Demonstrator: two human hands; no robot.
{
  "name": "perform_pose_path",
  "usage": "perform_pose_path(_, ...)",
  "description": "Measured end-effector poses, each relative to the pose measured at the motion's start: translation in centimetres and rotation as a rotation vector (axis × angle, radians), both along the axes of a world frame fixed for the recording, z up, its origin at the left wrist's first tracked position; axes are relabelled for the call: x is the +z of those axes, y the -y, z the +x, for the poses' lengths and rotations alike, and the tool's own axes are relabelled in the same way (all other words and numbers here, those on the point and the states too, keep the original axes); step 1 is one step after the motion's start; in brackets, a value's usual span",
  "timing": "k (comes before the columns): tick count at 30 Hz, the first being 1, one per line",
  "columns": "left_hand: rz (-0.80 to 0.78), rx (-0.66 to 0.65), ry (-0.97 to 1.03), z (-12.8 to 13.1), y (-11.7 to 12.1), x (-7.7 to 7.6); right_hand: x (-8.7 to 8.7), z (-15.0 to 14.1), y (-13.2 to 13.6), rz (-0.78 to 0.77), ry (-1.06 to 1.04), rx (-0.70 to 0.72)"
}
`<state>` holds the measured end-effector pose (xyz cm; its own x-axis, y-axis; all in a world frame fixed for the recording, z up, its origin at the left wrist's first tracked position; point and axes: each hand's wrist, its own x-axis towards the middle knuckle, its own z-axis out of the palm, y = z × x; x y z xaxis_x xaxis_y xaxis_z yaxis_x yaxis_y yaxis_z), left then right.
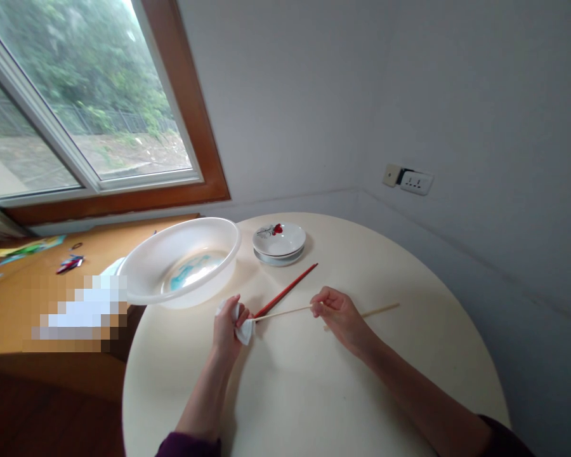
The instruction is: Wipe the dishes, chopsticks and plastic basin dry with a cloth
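Note:
My left hand (227,327) is closed around a crumpled white tissue or cloth (245,331), wrapped about one end of a thin pale wooden chopstick (283,313). The other end of this chopstick is pinched between the fingertips of my right hand (340,314), so it spans the gap between both hands above the table. Just beyond, red chopsticks (288,289) lie slantwise, their near end close to my left fingers. More pale wooden chopsticks (380,310) rest on the table, partly hidden behind my right hand.
On the round cream table (304,400), a big translucent white basin (181,295) stands at the left edge. Stacked white dishes (280,244), the top one with a red flower, sit at the back. A wooden desk (9,317) adjoins on the left, under a window.

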<state>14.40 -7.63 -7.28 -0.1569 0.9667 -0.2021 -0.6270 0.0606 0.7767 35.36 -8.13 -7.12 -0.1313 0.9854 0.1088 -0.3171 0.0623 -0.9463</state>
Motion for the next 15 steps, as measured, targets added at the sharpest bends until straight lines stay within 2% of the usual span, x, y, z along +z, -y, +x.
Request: perform_pose_path(15,-0.003,0.016,-0.009,0.08,-0.04,-0.11,0.33,-0.11,0.38,-0.011,0.052,0.035)
